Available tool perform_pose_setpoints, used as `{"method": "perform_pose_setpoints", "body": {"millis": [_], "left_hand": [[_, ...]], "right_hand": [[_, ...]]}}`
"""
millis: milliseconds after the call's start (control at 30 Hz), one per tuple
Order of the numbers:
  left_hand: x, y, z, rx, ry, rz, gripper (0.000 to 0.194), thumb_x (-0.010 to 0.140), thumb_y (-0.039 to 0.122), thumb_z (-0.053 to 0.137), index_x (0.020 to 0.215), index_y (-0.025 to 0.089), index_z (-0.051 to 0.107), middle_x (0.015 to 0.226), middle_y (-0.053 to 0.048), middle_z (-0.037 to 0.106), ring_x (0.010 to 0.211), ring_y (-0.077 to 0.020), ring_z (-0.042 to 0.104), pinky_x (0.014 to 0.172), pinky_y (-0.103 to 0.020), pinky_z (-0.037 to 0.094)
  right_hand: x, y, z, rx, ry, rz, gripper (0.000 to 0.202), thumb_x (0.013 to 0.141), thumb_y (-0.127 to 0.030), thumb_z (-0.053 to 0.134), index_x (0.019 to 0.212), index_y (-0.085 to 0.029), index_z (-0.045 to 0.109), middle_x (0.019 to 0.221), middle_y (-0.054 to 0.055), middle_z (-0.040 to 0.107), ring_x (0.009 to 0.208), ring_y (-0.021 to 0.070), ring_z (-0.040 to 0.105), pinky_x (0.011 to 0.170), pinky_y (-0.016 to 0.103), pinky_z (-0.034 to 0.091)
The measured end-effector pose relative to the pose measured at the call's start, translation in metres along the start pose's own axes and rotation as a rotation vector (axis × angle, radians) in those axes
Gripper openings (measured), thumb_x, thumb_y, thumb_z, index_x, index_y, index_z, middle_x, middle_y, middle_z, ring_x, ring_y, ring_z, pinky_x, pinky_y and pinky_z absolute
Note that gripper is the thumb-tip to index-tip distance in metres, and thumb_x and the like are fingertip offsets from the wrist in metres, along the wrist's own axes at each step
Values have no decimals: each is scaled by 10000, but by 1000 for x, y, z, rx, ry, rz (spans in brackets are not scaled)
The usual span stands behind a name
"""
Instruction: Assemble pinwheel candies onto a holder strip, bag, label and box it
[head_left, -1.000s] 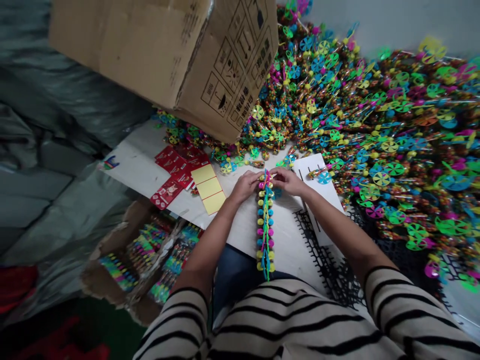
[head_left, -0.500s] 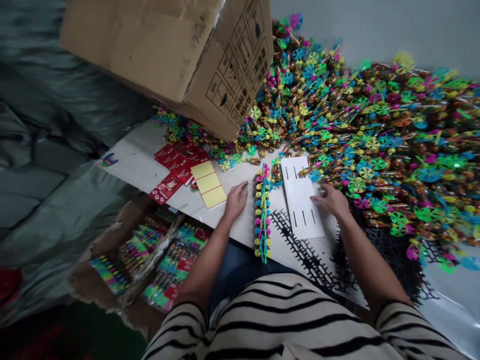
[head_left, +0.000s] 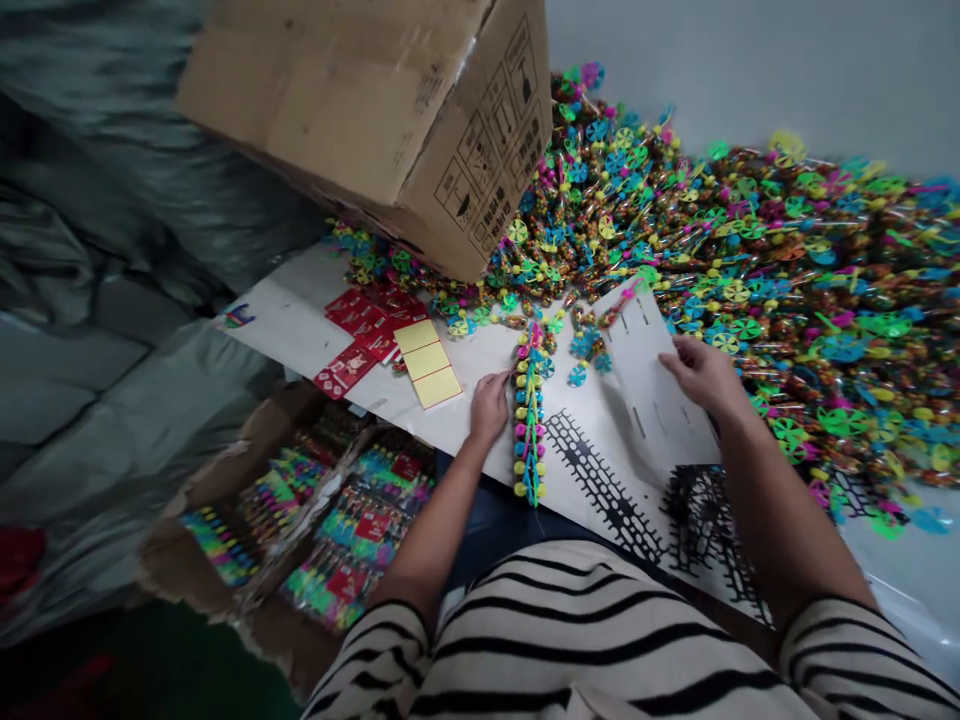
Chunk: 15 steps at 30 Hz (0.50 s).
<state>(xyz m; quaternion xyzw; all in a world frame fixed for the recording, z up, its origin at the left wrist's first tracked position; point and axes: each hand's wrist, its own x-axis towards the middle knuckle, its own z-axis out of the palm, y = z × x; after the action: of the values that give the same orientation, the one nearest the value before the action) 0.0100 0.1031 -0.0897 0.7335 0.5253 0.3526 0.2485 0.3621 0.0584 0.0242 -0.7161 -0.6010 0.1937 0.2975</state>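
In the head view, the right hand [head_left: 701,375] has its fingers closed on the right edge of a white slotted card [head_left: 645,385], lifting that side so the sheet slopes up off the white board [head_left: 480,420] while its left edge looks to rest near the board. The card bends a little under its own weight, so it seems thin, light and floppy; a pinch at the edge works, though a grip nearer the middle of a long side would likely keep it flatter and spare the narrow slots from tearing. The left hand [head_left: 489,408] lies loosely curled, fingertips touching the left side of a filled strip of toys [head_left: 529,415], holding nothing that can be seen. That strip looks limp and light, its beads and spinners easy to shake loose. A large heap of loose pinwheel toys [head_left: 750,260] spreads just beyond the card, beside a tilted cardboard box [head_left: 390,110], with red tags [head_left: 360,335] and yellow cards [head_left: 427,362] to the left.
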Motion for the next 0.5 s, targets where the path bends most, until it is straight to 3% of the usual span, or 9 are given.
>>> {"method": "perform_pose_setpoints", "body": {"millis": [100, 233, 333, 400, 500], "left_hand": [[0, 1, 1, 4, 11, -15, 428, 868, 122, 372, 1215, 153, 620, 1112, -110, 635, 1111, -213, 523, 1014, -382, 442], [1, 2, 0, 11, 2, -23, 462, 836, 83, 376, 1227, 154, 612, 1144, -112, 625, 1127, -214, 519, 1016, -382, 441], [1, 4, -1, 19, -5, -28, 474, 842, 83, 365, 1242, 169, 603, 1138, -105, 627, 1119, -214, 523, 1006, -382, 448], [0, 6, -3, 27, -8, -25, 471, 851, 93, 362, 1251, 171, 599, 1129, -106, 630, 1114, -217, 524, 995, -380, 454], [0, 7, -3, 40, -13, -14, 468, 851, 95, 369, 1256, 154, 596, 1134, -119, 631, 1121, -223, 522, 984, -376, 459]], "right_hand": [[-13, -23, -3, 64, -70, -52, 396, 831, -400, 527, 1123, -158, 640, 893, 71, 710, 723, 186, 615, 681, 306, 492], [-21, -59, 44, 51, -178, -103, 371, 835, -341, 489, 1122, -152, 629, 836, 55, 691, 697, 179, 586, 661, 285, 463], [-10, -69, 70, -146, -231, -53, 340, 821, -267, 479, 1092, -137, 640, 750, 64, 675, 665, 197, 573, 629, 278, 418], [2, -67, 66, -323, -216, 15, 337, 808, -225, 478, 1081, -128, 650, 763, 96, 685, 680, 222, 583, 632, 287, 396], [18, -62, 40, -478, -76, 82, 387, 806, -202, 457, 1137, -121, 639, 838, 137, 700, 724, 251, 598, 652, 300, 382]]}}
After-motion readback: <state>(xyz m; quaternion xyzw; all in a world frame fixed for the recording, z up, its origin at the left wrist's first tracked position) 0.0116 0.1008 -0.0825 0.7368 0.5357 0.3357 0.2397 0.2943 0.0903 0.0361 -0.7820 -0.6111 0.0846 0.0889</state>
